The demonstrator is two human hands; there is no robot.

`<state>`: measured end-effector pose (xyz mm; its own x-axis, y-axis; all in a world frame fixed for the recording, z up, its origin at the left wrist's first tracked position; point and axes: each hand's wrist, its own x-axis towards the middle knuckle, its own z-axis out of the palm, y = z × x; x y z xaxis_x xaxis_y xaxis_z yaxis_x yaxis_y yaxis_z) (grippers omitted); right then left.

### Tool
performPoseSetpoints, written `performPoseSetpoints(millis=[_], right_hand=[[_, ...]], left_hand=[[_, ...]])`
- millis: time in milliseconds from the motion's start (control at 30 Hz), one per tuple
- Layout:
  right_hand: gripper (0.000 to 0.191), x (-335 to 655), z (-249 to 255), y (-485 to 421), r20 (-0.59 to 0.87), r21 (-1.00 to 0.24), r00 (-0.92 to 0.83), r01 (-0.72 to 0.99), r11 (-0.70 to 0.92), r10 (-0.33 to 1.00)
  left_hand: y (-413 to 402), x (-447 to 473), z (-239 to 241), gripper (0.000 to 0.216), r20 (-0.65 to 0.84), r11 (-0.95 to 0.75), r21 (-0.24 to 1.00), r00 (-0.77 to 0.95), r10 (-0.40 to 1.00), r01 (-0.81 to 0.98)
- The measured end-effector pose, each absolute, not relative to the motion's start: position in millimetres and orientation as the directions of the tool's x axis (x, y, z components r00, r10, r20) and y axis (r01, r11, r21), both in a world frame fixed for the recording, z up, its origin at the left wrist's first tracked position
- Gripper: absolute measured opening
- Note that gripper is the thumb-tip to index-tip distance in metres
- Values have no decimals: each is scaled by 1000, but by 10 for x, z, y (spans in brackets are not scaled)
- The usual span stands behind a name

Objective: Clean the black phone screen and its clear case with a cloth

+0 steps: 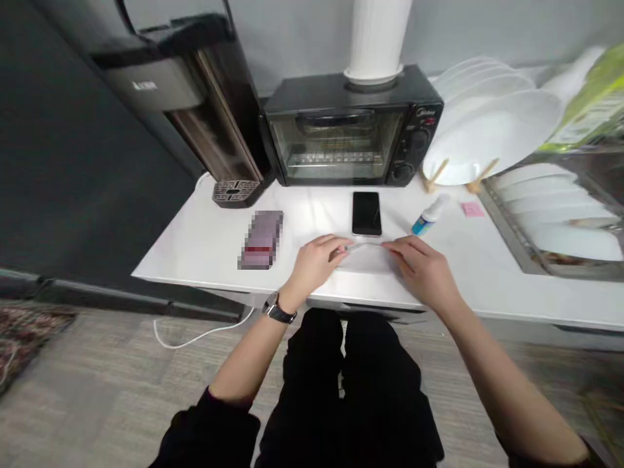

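Between my two hands spans a thin, slightly bowed greyish strip point(363, 245); whether it is a cord or the edge of a clear sheet, I cannot make out. My left hand point(316, 261), with a watch point(279, 308) on the wrist, pinches its left end. At the other end, the fingers of my right hand point(423, 268) are closed on it. Just beyond the strip a dark-screened phone point(366, 214) lies flat on the white counter point(302, 286). A small spray bottle point(428, 218) with a blue label is beyond my right hand.
A blurred-out purplish item point(263, 239) lies left on the counter. Behind stand a drinks dispenser point(209, 117) and a toaster oven point(348, 140) topped by a white pot point(380, 39). Rightward are racked plates point(492, 130), a pink note point(472, 208) and a sink point(529, 263) holding dishes.
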<state>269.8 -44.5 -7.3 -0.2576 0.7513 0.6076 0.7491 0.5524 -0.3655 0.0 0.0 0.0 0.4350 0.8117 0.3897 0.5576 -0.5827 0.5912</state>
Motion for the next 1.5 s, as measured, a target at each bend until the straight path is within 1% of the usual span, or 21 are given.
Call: performPoseSetpoints(millis=[67,300,367,500,567,767,1000,1100,1200,1267,1333,1433,1500], right_hand=[[24,2711,-58,-462,608,-379,-241,750,543,756],[15,2735,-42,-477,617,-400,-173,771,496,768],[15,2735,-38,-481,609,-398,-163,784,476,776],[15,2736,-36,-490,591,-395,-143,807,440,794],[17,2739,-48,-493,588,-400,-121,816,418,800],[29,2746,-117,-495,584,-414,-39,845,339,811],[43,2754,-137,-473,566,-401,-26,865,302,824],[46,2752,-134,-468,571,-402,-13,868,293,821],[41,2746,-126,-474,576,-411,-7,862,296,817],[36,2742,-113,-479,582,-415,-16,854,314,813],[31,2740,-96,-481,593,-417,-35,842,344,805],[26,2738,-63,-479,609,-420,-69,817,394,791],[25,2735,-33,-486,614,-428,-85,799,422,784]], left_hand=[[-12,-19,0,10,395,-579,597,426,814,555],[-15,-19,21,15,379,-553,576,402,833,602],[-6,-8,35,11,363,-558,556,424,830,616],[4,0,53,11,328,-575,514,473,818,637],[0,-2,53,8,327,-568,501,465,823,652],[-16,-3,39,20,350,-515,460,385,854,724],[-1,8,48,19,366,-568,393,443,818,723],[-7,-1,33,26,396,-584,375,445,803,720],[-13,-12,4,31,434,-619,353,463,773,702],[-12,-20,-16,28,467,-646,340,474,747,684],[-6,-26,-29,28,503,-673,329,481,718,662],[4,-27,-17,33,555,-715,312,490,672,626],[-7,-27,13,31,587,-743,302,498,638,597]])
